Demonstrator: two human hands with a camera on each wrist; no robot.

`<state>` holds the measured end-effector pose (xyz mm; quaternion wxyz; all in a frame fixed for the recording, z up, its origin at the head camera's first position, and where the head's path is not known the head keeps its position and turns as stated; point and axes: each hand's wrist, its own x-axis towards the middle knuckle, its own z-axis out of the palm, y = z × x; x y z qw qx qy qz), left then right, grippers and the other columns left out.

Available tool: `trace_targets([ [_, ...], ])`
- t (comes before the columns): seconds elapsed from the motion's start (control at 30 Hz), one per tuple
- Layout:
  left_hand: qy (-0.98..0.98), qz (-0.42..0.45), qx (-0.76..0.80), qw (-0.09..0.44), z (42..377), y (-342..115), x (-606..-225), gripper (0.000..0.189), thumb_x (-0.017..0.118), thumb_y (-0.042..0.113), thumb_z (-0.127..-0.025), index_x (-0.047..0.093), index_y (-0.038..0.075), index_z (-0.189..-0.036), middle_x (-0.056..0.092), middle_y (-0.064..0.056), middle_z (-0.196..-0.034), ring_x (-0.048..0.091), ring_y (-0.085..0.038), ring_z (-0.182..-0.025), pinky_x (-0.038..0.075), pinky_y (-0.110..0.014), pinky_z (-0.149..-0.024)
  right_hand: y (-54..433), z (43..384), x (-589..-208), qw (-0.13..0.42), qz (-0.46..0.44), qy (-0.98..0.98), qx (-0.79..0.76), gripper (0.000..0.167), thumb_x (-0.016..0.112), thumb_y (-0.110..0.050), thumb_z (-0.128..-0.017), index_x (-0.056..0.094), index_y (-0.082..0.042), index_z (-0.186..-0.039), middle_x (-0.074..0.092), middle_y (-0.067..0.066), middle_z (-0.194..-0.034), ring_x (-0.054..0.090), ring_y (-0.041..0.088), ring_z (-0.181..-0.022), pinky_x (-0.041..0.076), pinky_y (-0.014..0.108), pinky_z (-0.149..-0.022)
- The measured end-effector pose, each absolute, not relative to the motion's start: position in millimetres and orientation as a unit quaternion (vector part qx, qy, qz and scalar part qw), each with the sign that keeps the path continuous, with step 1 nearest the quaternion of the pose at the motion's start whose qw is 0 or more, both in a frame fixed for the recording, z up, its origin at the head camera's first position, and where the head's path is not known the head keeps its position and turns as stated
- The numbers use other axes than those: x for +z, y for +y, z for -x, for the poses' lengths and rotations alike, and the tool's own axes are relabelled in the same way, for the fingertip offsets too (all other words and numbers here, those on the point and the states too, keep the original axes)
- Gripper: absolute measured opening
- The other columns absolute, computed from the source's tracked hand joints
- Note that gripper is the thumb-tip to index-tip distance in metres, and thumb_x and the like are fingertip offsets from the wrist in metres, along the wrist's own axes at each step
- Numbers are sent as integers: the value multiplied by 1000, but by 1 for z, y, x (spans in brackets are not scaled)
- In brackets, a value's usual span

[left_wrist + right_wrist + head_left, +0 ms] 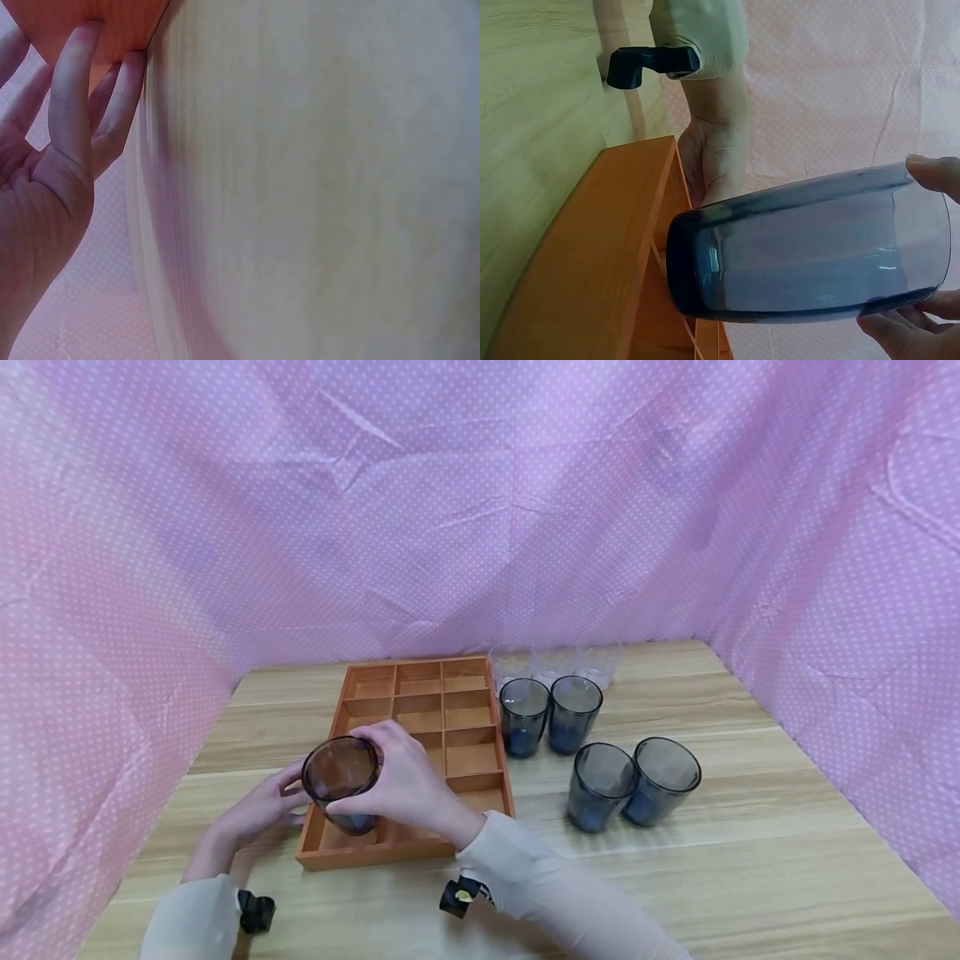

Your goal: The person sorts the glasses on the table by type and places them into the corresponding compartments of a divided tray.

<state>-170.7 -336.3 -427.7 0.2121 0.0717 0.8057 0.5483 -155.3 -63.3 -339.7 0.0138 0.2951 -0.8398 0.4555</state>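
A dark tinted glass (341, 768) is tilted over the near left corner of the wooden divided tray (405, 853). My right hand (408, 781) grips it near the rim, thumb on one side and fingers on the other. In the right wrist view, the base of the glass (810, 251) is at the top edge of the tray wall (577, 262), overlapping a compartment. On the tray's left side is my left hand (258, 810). Its outstretched fingers touch the outer wall of the tray (124, 26) in the left wrist view.
Right of the tray stand two dark glasses (523, 718) side by side, with another pair of dark glasses (600, 789) nearer the front. Behind them, clear glasses (555, 664) line up by the pink dotted cloth (510, 527). Everything rests on a wooden table (750, 860).
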Motion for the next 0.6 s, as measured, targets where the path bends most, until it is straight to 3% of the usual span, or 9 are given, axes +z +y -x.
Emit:
trace_targets([
  [0.17,803,-72,554,208,170,-337,-426,45,54,23,-99,42,15,-142,18,-34,-150,56,-11,-108,54,-34,-82,-67,156,-341,16,-298,-841,452,74,90,-37,-64,59,-15,-127,58,-2,-115,54,6,-99,45,17,-82],
  [0.3,798,-75,560,210,171,-338,-427,40,54,22,-100,45,24,-138,23,-32,-148,57,-3,-103,54,-33,-81,-70,155,-345,8,-289,-846,448,75,90,-39,-63,59,-16,-128,58,-3,-115,53,6,-98,44,18,-81],
  [0.43,798,-81,559,212,171,-337,-427,46,54,23,-100,41,21,-144,25,-32,-148,55,1,-105,54,-35,-83,-72,153,-351,-16,-261,-842,472,77,91,-39,-62,59,-17,-129,58,-5,-115,51,5,-100,45,20,-81],
  [0.6,801,-79,553,215,171,-337,-425,58,54,24,-99,31,13,-151,18,-34,-152,53,-11,-114,55,-37,-84,-76,151,-359,-21,-228,-828,512,79,92,-37,-62,59,-16,-131,59,-6,-116,52,5,-102,44,20,-82],
])
